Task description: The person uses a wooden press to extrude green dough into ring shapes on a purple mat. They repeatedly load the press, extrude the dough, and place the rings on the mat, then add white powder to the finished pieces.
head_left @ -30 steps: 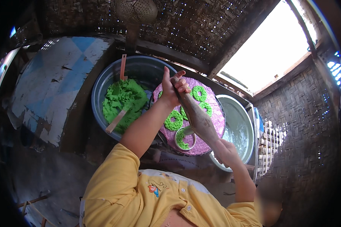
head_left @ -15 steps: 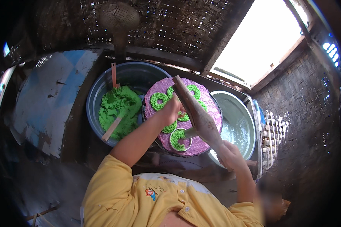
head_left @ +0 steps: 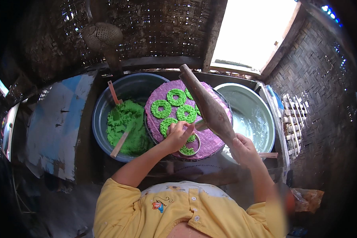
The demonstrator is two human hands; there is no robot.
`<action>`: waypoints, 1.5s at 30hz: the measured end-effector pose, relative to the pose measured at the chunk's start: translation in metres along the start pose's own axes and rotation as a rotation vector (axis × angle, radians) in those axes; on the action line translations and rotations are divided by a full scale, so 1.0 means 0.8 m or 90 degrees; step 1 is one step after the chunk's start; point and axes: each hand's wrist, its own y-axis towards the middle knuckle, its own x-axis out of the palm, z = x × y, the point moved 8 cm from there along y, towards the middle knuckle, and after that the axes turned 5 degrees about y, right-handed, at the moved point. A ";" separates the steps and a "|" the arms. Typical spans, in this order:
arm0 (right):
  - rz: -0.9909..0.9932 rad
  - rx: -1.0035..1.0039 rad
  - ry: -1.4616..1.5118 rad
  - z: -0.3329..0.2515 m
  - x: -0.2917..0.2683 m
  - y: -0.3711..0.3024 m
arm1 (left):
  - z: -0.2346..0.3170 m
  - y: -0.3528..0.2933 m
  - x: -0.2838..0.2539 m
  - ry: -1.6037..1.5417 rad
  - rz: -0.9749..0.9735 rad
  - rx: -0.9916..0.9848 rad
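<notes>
Head view. The wooden tool (head_left: 208, 103) hung over the purple cloth-covered round (head_left: 212, 144). Its long axis ran diagonally: free end far and to the left, near end to the right, in the right hand (head_left: 246, 151). Right fingers were wrapped around that end. A short tube (head_left: 201, 125) stuck out from the tool's middle, toward the left hand (head_left: 178, 137). Left fingers were bent and gathered over the pale ring (head_left: 199, 146) at the round's near edge; could not tell whether they pinched anything. Green strands lay inside the ring; green looped pieces (head_left: 161, 116) lay beyond.

Against the earliest frame: left hand then gripped the tool's far end; half a second back it was off it, over the round; now down at the ring. Right-hand grip unchanged, tool's slant much the same.
</notes>
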 end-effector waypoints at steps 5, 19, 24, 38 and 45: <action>-0.001 -0.014 0.014 -0.006 -0.003 -0.004 | 0.033 -0.056 -0.007 0.421 0.129 0.247; 0.080 -0.570 -0.698 -0.233 0.172 0.058 | 0.184 -0.071 -0.242 0.458 0.592 0.143; 0.091 -0.849 -0.697 -0.344 0.280 0.007 | 0.200 -0.098 -0.229 0.531 0.508 0.220; -0.279 -0.470 -0.534 -0.294 0.368 -0.014 | 0.100 -0.309 -0.276 0.635 0.310 0.095; 0.111 -0.694 0.076 -0.341 0.279 -0.006 | -0.020 -0.314 -0.366 -0.135 0.264 0.411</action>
